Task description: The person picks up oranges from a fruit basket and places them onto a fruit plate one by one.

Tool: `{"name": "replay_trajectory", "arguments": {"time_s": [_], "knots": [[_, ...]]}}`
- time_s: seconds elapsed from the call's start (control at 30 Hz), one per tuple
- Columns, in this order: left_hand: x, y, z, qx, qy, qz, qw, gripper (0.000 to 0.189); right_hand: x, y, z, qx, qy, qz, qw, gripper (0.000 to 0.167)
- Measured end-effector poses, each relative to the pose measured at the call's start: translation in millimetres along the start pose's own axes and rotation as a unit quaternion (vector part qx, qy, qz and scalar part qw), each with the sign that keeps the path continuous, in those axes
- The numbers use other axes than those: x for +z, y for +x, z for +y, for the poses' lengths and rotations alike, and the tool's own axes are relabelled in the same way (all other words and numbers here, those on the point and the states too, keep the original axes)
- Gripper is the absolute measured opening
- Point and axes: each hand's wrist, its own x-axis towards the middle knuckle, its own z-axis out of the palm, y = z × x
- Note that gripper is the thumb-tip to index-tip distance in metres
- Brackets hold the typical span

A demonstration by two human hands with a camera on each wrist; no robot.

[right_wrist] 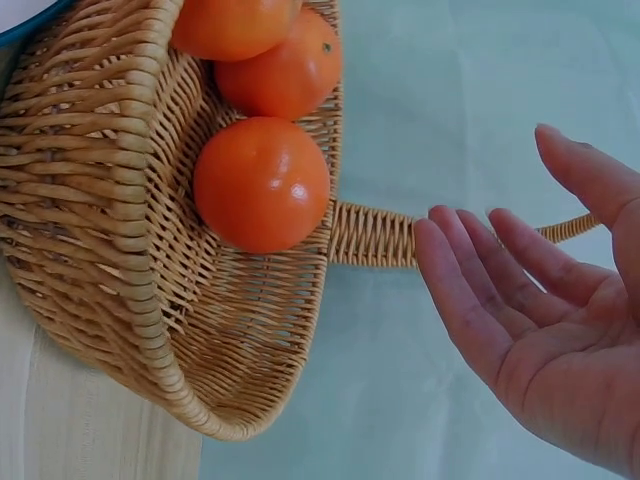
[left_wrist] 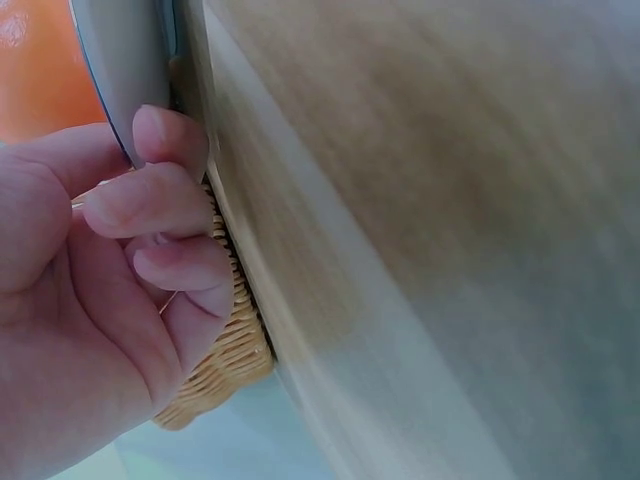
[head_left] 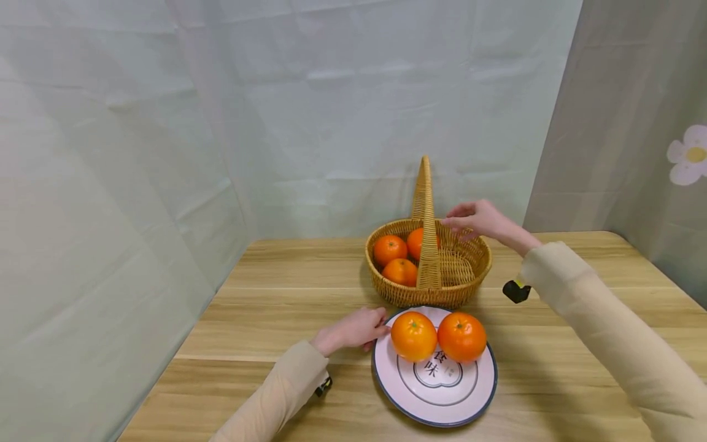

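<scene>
At its left rim my left hand pinches a white plate with a dark blue edge and printed characters. In the left wrist view its fingers curl at the plate's edge. Two oranges, one left and one right, sit side by side on the plate. Behind it stands a wicker basket with an upright handle. Three more oranges lie in the basket's left half. Over the basket's right rim hovers my right hand, holding nothing; the right wrist view shows its fingers spread loosely.
The wooden table carries the plate and basket. A pale cloth backdrop hangs close behind the basket. The basket's tall handle arches up beside the right hand. A small black device hangs under the right sleeve.
</scene>
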Motion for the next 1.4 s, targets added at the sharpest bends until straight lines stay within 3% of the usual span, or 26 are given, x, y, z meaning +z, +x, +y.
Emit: {"name": "replay_trajectory", "arguments": {"time_s": [0.7,1.07,1.4], "knots": [[-2.2,-2.3,1.1,-0.007,-0.006,-0.005,0.9999,0.015,9,24.9,1,0.029,-0.055,0.024,0.9978,0.042],[-0.8,-2.9,-0.6,-0.013,-0.001,-0.005,0.9999,0.015,21,41.7,10,0.013,-0.098,0.03,0.9947,0.031],[0.1,-3.5,-1.7,-0.013,-0.004,-0.004,0.9999,0.016,28,46.7,12,0.034,-0.072,0.024,0.9965,0.032]]}}
